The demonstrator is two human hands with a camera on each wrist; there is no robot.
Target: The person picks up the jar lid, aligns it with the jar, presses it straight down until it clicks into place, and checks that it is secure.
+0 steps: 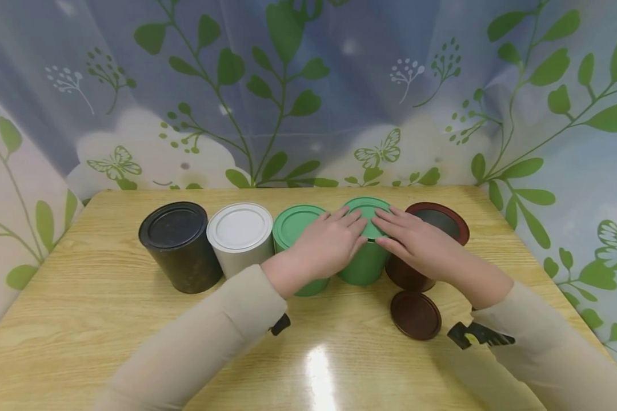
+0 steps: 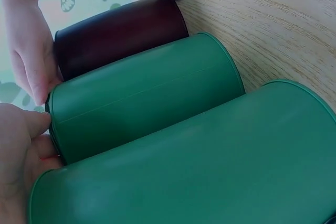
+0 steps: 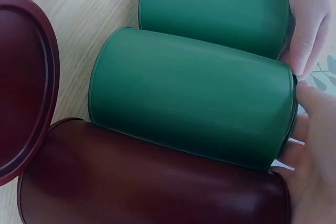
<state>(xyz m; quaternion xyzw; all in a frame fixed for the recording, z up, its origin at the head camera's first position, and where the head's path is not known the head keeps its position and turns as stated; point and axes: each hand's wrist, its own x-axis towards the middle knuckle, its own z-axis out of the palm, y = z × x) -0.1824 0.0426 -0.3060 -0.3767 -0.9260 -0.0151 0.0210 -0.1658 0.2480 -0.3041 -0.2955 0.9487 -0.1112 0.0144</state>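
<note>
A row of cans stands on the wooden table (image 1: 108, 319). Both hands lie flat on the green lid (image 1: 368, 206) of the right green can (image 1: 362, 268). My left hand (image 1: 329, 242) covers the lid's left side, with straight fingers, and also reaches over the neighbouring green can (image 1: 293, 225). My right hand (image 1: 416, 240) presses the lid's right side. In the left wrist view the left hand (image 2: 18, 166) sits at the lid end of the green can (image 2: 142, 98). The right wrist view shows the right hand (image 3: 315, 150) at the rim of the same can (image 3: 194, 98).
A black can (image 1: 180, 245) and a white-lidded can (image 1: 240, 237) stand at the left of the row. An open dark red can (image 1: 432, 222) stands at the right end, its loose lid (image 1: 415, 315) lying on the table before it. A leaf-patterned curtain (image 1: 308, 85) hangs behind.
</note>
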